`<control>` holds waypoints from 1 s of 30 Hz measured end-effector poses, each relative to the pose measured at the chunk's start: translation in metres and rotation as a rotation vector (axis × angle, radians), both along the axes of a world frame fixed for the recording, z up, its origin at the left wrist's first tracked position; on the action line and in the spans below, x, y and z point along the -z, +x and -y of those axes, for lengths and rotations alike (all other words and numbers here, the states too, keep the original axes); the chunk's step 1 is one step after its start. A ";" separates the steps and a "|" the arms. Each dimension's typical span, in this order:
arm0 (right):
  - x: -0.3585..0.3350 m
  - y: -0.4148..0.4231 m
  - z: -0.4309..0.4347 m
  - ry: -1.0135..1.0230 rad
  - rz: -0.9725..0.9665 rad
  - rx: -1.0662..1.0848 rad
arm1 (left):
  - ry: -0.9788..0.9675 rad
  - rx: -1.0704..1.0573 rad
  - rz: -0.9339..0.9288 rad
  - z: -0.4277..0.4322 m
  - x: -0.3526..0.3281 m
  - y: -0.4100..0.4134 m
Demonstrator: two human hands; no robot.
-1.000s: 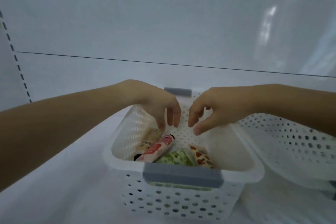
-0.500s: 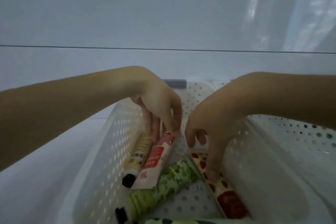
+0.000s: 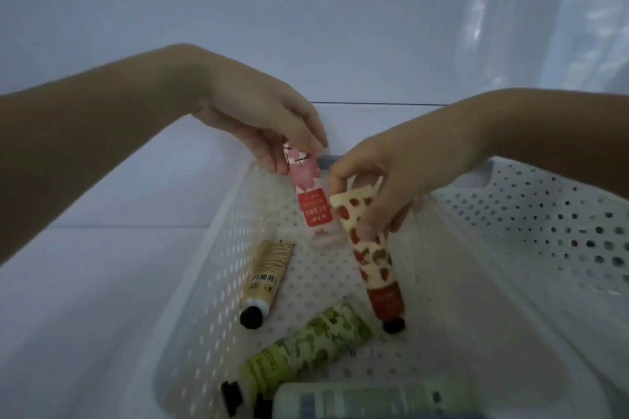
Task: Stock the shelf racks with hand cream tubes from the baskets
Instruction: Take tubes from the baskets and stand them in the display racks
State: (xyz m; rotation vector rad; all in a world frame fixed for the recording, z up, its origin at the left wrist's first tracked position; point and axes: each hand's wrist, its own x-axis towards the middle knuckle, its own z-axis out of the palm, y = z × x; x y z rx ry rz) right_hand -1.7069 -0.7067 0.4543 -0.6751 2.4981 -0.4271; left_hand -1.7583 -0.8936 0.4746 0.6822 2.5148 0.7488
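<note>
A white perforated basket [image 3: 211,265] sits in front of me on a white shelf. My left hand [image 3: 269,122] pinches the crimped end of a pink and red tube [image 3: 311,201], which hangs cap down above the basket floor. My right hand [image 3: 391,173] grips a cream tube with red strawberry print [image 3: 374,269] by its upper end, its black cap low over the floor. A beige tube [image 3: 267,277] and a green tube [image 3: 306,350] lie on the bottom of the basket.
A second white perforated basket [image 3: 544,231] stands against the first on the right. A pale grey-green tube [image 3: 357,401] lies blurred at the near edge. The white shelf surface [image 3: 85,299] stretches to the left, with the white back wall [image 3: 306,10] behind.
Both hands reached into the basket and each took a tube. The pink tube and the strawberry tube have been raised off the basket floor. My head has moved closer.
</note>
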 end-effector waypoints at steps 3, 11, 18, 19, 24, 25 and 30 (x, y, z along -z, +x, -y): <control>-0.013 0.006 -0.010 -0.206 -0.017 0.007 | 0.084 -0.054 -0.004 0.008 -0.007 0.007; -0.036 0.023 -0.062 -0.701 -0.157 0.266 | 0.335 -0.230 -0.040 -0.006 -0.025 0.033; -0.039 0.047 -0.131 -0.960 -0.292 0.452 | 0.332 -0.292 -0.184 -0.073 -0.039 0.075; -0.039 0.050 -0.142 -0.963 -0.315 0.454 | 0.368 -0.316 -0.219 -0.088 -0.040 0.081; -0.041 0.072 -0.205 -0.948 -0.396 0.451 | 0.529 -0.420 -0.226 -0.168 -0.042 0.110; -0.040 0.077 -0.217 -0.945 -0.405 0.447 | 0.523 -0.433 -0.208 -0.182 -0.041 0.115; -0.027 0.096 -0.261 -0.866 -0.470 0.400 | 0.471 -0.422 -0.266 -0.247 -0.028 0.136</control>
